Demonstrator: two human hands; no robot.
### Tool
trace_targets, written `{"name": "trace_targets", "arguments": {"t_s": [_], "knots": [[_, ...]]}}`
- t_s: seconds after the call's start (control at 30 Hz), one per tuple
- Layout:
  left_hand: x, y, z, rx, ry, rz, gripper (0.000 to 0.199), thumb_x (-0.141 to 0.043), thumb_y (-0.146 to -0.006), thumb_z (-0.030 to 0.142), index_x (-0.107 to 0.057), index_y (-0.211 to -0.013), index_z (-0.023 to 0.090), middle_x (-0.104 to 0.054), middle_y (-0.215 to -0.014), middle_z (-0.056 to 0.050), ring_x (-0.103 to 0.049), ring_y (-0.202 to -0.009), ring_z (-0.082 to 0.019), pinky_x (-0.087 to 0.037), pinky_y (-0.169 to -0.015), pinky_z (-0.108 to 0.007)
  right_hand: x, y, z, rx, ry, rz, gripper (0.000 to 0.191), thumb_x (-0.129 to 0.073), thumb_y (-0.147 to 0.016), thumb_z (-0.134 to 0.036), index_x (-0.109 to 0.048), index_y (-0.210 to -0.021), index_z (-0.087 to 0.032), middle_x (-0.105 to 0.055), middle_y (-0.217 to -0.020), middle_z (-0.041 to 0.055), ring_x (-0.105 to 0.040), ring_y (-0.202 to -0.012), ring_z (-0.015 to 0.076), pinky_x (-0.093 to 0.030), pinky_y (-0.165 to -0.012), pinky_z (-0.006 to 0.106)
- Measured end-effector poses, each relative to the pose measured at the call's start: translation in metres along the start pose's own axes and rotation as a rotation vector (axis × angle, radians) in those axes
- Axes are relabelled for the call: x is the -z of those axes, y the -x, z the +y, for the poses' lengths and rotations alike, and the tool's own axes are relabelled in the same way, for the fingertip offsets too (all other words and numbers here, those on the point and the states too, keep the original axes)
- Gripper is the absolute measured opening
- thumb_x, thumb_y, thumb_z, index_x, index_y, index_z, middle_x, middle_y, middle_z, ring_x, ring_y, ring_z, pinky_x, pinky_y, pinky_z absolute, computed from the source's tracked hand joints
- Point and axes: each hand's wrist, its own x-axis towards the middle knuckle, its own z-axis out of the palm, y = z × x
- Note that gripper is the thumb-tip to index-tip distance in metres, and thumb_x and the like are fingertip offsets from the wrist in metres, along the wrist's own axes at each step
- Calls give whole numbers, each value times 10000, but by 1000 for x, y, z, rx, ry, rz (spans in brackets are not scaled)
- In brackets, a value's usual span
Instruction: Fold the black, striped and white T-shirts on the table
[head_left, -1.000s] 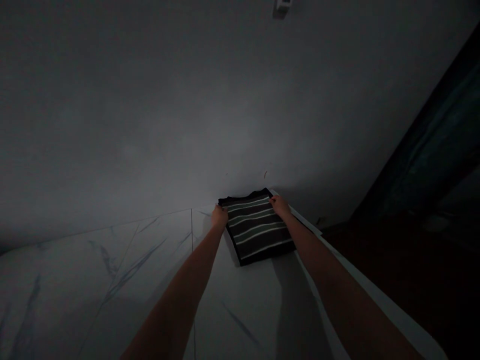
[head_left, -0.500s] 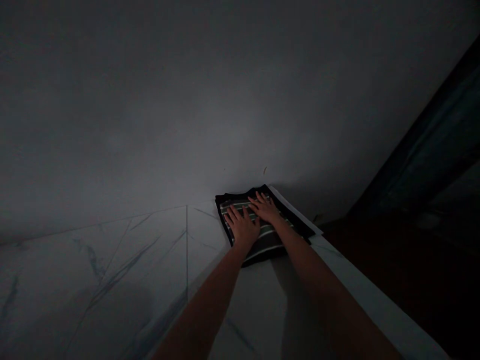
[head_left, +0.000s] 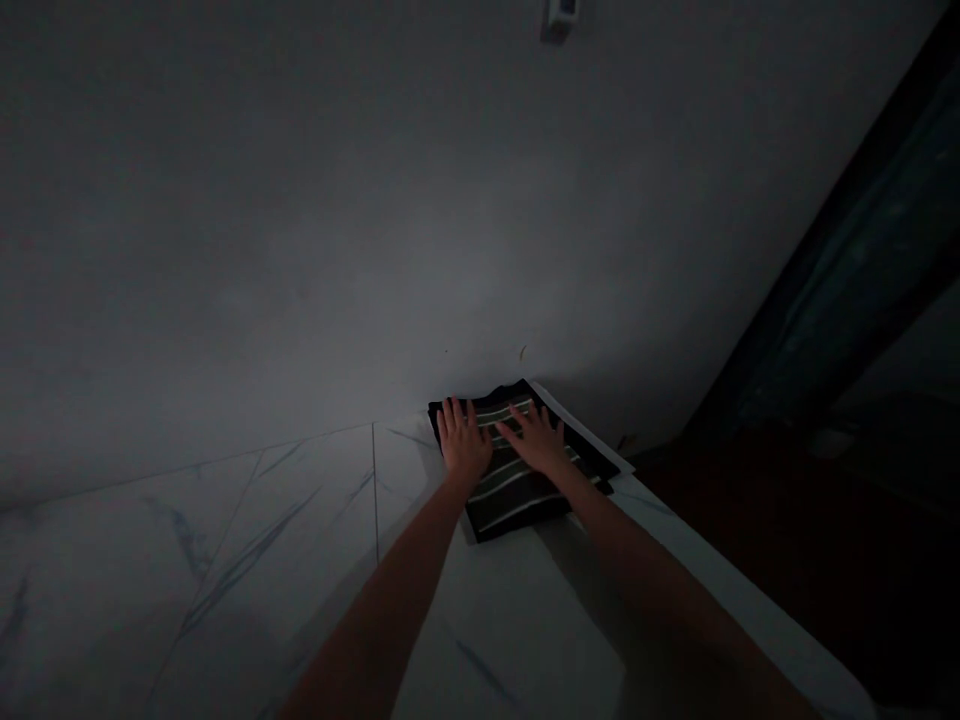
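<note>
A folded striped cloth, dark with pale and greenish stripes, lies on top of a black folded cloth by the wall. My left hand rests flat on the left side of the striped cloth, fingers spread. On its right part lies my right hand, also flat with the fingers apart. Neither hand grips anything. A white sheet-like layer sticks out under the black cloth along its right side. The dim light hides the exact kind of the fabrics.
The stack sits on a white marble-patterned surface with a seam line left of the cloth. A grey wall rises behind it. A small white fixture is on the wall. Dark bluish cloth hangs at the right, above a dark reddish floor.
My left hand has slid left and slightly away from me to the cloth's left edge. My right hand has shifted a little, its fingers spreading more. The view has tilted up slightly.
</note>
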Motion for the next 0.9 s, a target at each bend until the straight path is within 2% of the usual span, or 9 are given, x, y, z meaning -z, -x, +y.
{"name": "trace_targets", "arguments": {"t_s": [0.1,0.2,0.3,0.4,0.57,0.63,0.73,0.8,0.9], "knots": [[-5,-14,-22,18,-3,-114,638,-496,-937,459,-407,-1511,197,-320,-1592,-155,-203,-1501,-333,-205,-1200,-519,-9,37,4,59,24,29,826,-269,-878,-810,-308,-1550,-333,-194,-1642,130,-138,-1492,406,-120,-1113,714],[-3,-19,-23,34,-42,-210,666,-487,-939,505,-392,-1520,193,-297,-1595,-181,-210,-1495,-354,-192,-1196,-530,-9,48,3,52,43,-30,829,-255,-873,-818,-336,-1539,-332,-228,-1632,132,-147,-1494,391,-108,-1119,708],[6,-11,-4,43,-62,-183,674,-472,-945,505,-400,-1512,147,-278,-1597,-206,-179,-1496,-385,-115,-1202,-563,2,27,2,-20,13,-111,802,-232,-902,-785,-340,-1540,-312,-233,-1629,142,-206,-1476,404,-143,-1102,725],[12,11,17,-24,-14,-101,670,-442,-948,547,-391,-1521,202,-254,-1614,-177,-143,-1501,-400,-78,-1183,-629,13,-4,9,8,25,-29,697,-253,-974,-659,-308,-1555,-277,-171,-1646,127,-167,-1491,384,-155,-1126,690],[16,42,24,-98,26,-314,589,-487,-913,611,-491,-1446,359,-329,-1599,-95,-186,-1494,-391,-104,-1156,-677,20,-24,17,30,43,-161,572,-289,-1017,-517,-290,-1554,-322,-160,-1654,67,-275,-1466,344,-234,-1146,603],[23,48,19,-102,43,-279,598,-520,-910,581,-481,-1457,341,-315,-1604,-107,-201,-1485,-407,-103,-1152,-683,22,-17,10,6,50,-119,555,-275,-1022,-508,-369,-1526,-295,-225,-1638,81,-301,-1453,350,-247,-1139,608],[33,58,9,-186,110,-197,626,-570,-907,516,-428,-1491,339,-270,-1619,-115,-213,-1477,-422,-130,-1147,-680,20,7,-6,86,43,96,533,-235,-1033,-475,-471,-1466,-273,-321,-1604,81,-281,-1467,301,-226,-1161,578],[41,66,-2,-222,126,-272,613,-572,-919,477,-420,-1495,335,-259,-1621,-119,-219,-1481,-400,-191,-1144,-648,14,28,-10,153,33,130,525,-262,-1027,-499,-474,-1460,-293,-329,-1602,68,-274,-1472,288,-220,-1166,573],[65,80,-28,-253,53,-439,593,-543,-945,407,-400,-1508,287,-249,-1618,-137,-212,-1494,-351,-223,-1153,-605,11,58,-1,200,32,20,530,-328,-1011,-525,-459,-1469,-292,-331,-1600,67,-278,-1472,291,-209,-1168,587]]}}
